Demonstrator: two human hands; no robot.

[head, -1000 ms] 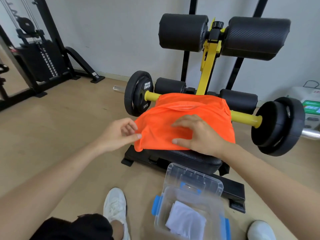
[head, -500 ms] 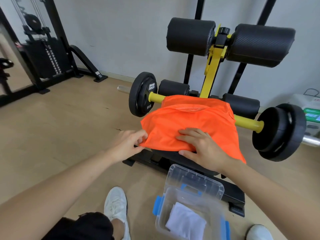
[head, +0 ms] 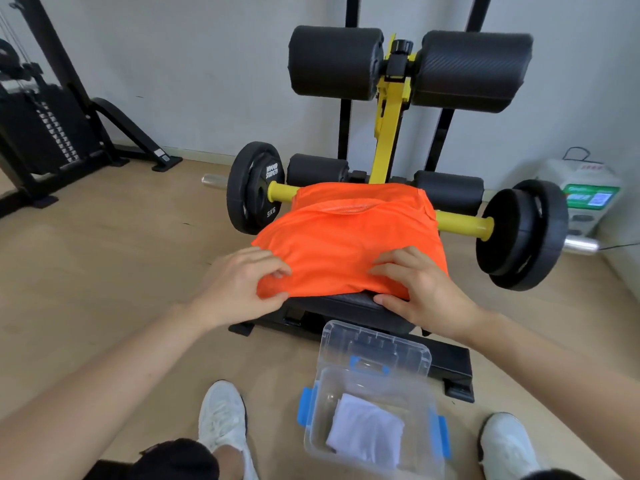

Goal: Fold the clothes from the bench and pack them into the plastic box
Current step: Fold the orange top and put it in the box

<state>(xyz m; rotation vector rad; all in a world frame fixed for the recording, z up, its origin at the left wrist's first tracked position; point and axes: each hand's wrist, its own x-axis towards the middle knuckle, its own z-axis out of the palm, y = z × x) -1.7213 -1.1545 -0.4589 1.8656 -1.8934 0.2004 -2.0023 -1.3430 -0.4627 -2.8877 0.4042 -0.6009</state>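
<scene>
Fingers of the left hand pinched the near-left corner of the orange shirt, which lay on the black bench pad. Plastic box sat open on the floor in front, white folded cloth inside. Right hand gripped the shirt's near-right edge.

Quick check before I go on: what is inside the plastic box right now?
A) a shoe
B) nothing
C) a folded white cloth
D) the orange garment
C: a folded white cloth lies on the bottom of the open plastic box, while the orange garment is spread on the bench.
</scene>
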